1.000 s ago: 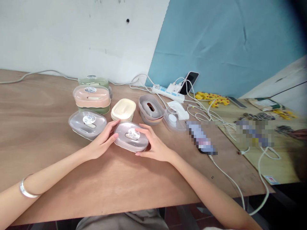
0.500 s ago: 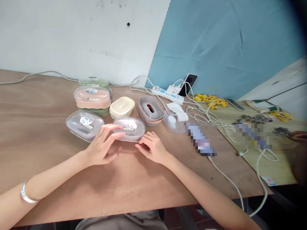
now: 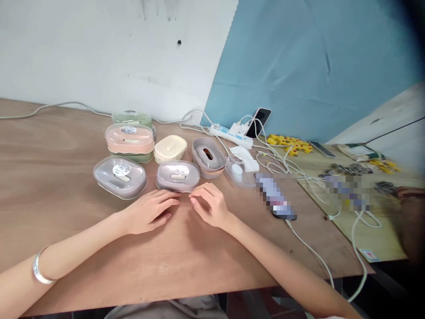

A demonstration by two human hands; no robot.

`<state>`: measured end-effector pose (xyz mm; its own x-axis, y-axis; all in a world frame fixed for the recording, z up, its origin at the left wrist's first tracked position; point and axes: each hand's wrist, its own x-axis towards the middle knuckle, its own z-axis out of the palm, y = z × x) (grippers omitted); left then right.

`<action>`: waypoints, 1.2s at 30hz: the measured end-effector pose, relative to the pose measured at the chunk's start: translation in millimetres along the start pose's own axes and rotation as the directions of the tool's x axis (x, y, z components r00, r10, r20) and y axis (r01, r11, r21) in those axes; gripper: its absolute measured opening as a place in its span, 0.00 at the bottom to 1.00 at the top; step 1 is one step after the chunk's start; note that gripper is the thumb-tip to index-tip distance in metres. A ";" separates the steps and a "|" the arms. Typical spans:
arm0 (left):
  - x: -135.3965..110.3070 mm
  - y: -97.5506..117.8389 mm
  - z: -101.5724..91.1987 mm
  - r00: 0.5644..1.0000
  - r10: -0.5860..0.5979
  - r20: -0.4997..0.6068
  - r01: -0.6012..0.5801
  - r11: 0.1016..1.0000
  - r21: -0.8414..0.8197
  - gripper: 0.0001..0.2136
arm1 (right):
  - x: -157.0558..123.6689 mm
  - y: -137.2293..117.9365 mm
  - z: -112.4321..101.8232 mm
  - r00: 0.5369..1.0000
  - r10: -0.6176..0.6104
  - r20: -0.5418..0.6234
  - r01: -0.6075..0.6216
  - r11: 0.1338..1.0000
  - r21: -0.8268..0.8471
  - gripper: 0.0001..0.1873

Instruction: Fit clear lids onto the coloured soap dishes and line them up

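A low oval plastic box (image 3: 178, 176) with a clear greyish lid, a round label and a slot lies in front of my hands. My left hand (image 3: 151, 212) is held low over the table, its fingers stretched out towards the box's near edge. Beside the box's near right corner is my right hand (image 3: 210, 206), fingers bent and thumb apart, with nothing visible in it. To the left sits another oval box (image 3: 114, 179) with a clear, labelled lid. A grey oval container with a slotted insert (image 3: 205, 153) stands at the back right.
Behind are a pink lidded box (image 3: 116, 141), a green one (image 3: 128, 118) and stacked cream lids (image 3: 170, 147). On the right lie a clear lid (image 3: 234, 173), a power strip (image 3: 229, 136), cables, a blurred phone (image 3: 275, 197) and yellow pieces (image 3: 290, 144). Another person's hand (image 3: 407, 192) shows far right.
My left hand has come down from over the lidded box to the table in front of it. My right hand stays near the box's right corner. The view has shifted slightly.
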<state>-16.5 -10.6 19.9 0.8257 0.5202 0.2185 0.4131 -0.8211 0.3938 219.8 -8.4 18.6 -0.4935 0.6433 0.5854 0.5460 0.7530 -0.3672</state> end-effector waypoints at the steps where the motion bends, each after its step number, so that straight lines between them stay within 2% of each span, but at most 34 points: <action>1: -0.5 -0.6 0.8 1.000 -0.004 -0.002 0.004 1.000 -0.010 0.17 | 9.1 0.3 -0.7 0.999 -0.005 -0.034 0.005 1.000 -0.011 0.06; 4: -1.9 -2.2 3.5 0.999 -0.025 -0.022 0.024 0.999 -0.034 0.22 | 52.5 1.5 -2.5 1.000 0.005 -0.014 -0.006 0.993 -0.120 0.08; 6: -2.6 -3.0 4.4 0.999 -0.026 -0.027 0.025 0.999 -0.045 0.24 | 88.4 1.6 -1.3 0.991 0.090 0.096 -0.066 0.971 -0.229 0.09; 7: -3.0 -3.2 4.4 0.999 -0.022 -0.024 0.021 0.999 -0.045 0.23 | 105.8 1.4 0.7 0.974 0.154 0.167 -0.102 0.953 -0.285 0.09; 9: -3.6 -3.3 4.0 1.000 -0.016 -0.014 0.015 0.999 -0.034 0.22 | 135.7 0.8 8.3 0.906 0.291 0.308 -0.156 0.904 -0.397 0.12; 13: -4.5 -2.8 3.1 1.000 -0.023 -0.011 0.023 1.000 -0.010 0.21 | 171.1 -0.8 33.0 0.808 0.384 0.447 -0.146 0.865 -0.480 0.24; 16: -4.8 -3.1 3.9 0.999 -0.018 -0.031 0.017 1.000 -0.022 0.21 | 185.0 -1.2 51.5 0.745 0.439 0.503 -0.125 0.832 -0.541 0.28; 21: -5.4 -5.0 5.7 0.999 -0.018 -0.043 0.017 1.000 -0.022 0.21 | 204.7 3.6 70.3 0.682 0.493 0.541 -0.072 0.781 -0.621 0.34; 23: -5.8 -5.4 6.0 0.999 -0.019 -0.038 0.019 1.000 -0.013 0.20 | 210.3 6.8 72.6 0.662 0.499 0.559 -0.046 0.771 -0.635 0.34; 25: -6.2 -5.4 6.1 0.999 -0.024 -0.034 0.024 1.000 -0.005 0.20 | 212.7 10.0 72.5 0.648 0.499 0.576 -0.023 0.768 -0.640 0.29; 29: -6.6 -4.7 5.8 0.999 -0.025 -0.040 0.025 1.000 0.006 0.20 | 208.1 15.9 69.4 0.651 0.482 0.586 0.003 0.770 -0.637 0.18; 33: -6.2 -3.2 4.1 0.999 -0.017 -0.030 0.018 1.000 0.014 0.19 | 201.9 23.0 65.9 0.677 0.470 0.567 -0.016 0.779 -0.627 0.16; 36: -6.0 -1.6 1.6 1.000 -0.023 -0.012 0.023 1.000 0.019 0.19 | 205.4 30.7 60.8 0.685 0.485 0.543 -0.086 0.794 -0.601 0.16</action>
<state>-21.4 -12.7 16.5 0.8113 0.5417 0.2199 0.4394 -0.8132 0.3817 94.1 155.3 83.6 -0.4410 0.8814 -0.1694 0.8832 0.4597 0.0926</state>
